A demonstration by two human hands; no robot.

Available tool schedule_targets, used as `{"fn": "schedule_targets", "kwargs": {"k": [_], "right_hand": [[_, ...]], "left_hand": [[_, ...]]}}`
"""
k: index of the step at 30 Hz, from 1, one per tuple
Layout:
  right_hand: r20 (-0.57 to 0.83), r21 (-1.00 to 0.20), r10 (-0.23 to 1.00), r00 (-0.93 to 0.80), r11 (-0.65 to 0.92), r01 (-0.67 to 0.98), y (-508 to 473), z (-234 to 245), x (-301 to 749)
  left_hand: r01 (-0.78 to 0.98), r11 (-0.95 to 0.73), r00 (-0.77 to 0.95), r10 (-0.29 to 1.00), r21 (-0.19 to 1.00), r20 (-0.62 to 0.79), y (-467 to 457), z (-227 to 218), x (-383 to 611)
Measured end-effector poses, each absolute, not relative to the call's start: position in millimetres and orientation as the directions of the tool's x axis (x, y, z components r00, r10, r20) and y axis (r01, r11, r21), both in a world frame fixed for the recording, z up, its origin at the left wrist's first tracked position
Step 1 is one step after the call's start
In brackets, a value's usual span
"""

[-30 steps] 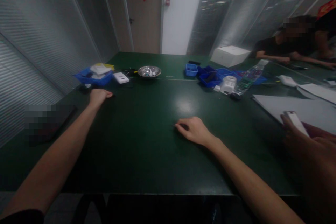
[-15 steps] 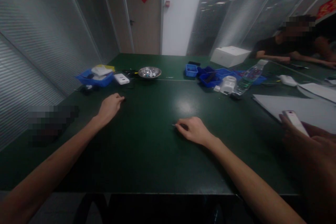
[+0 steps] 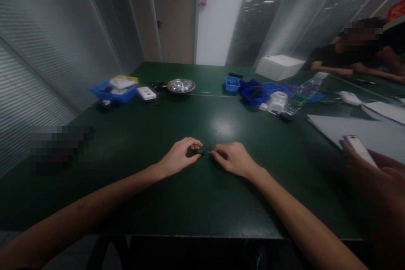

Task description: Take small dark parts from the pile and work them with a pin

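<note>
My left hand (image 3: 180, 157) is low over the middle of the green table (image 3: 171, 202). Its thumb and fingertips curve around a small dark-green piece (image 3: 200, 151), too small to name. Just to the right, my right hand (image 3: 234, 158) rests with thumb and forefinger pinched together. From that pinch a thin, light-coloured tip (image 3: 209, 152) points left at the dark-green piece, a small gap apart; the rest of this thin item is hidden by the fingers.
At the back stand a metal bowl (image 3: 181, 86) with small items, a blue basket (image 3: 115, 93), more blue trays (image 3: 253, 96) and a white box (image 3: 279, 66). A plastic bottle (image 3: 305, 93) leans at right. Another person's hand (image 3: 376, 177) holds a phone (image 3: 360, 149).
My left hand has moved right and nearer, from the left part of the table to beside my right hand. The dark-green piece now shows in its fingers. My right hand has barely moved.
</note>
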State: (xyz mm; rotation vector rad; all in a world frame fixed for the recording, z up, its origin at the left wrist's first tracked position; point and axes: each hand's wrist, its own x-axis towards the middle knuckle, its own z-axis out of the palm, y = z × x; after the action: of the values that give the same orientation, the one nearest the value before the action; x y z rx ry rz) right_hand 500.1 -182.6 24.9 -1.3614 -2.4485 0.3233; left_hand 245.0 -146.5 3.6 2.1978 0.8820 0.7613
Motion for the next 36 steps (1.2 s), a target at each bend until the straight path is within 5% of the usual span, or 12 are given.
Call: {"fn": "schedule_targets", "kwargs": {"k": [26, 30, 36], "right_hand": [[0.204, -0.481, 0.869, -0.451, 0.491, 0.727, -181.7, 20.1, 498.6], [0.187, -0.469, 0.874, -0.449, 0.481, 0.741, -182.7, 18.2, 501.7], [0.218, -0.513, 0.884, -0.413, 0.464, 0.722, -178.9, 18.9, 495.1]], "left_hand": [[0.426, -0.625, 0.695, 0.689, 0.654, 0.205, -131.7, 8.3, 208.0], [0.602, -0.541, 0.555, 0.812, 0.587, 0.180, -86.2, 9.4, 161.8], [0.837, -0.175, 0.074, 0.975, 0.518, 0.209, -20.2, -2.2, 59.7]]}}
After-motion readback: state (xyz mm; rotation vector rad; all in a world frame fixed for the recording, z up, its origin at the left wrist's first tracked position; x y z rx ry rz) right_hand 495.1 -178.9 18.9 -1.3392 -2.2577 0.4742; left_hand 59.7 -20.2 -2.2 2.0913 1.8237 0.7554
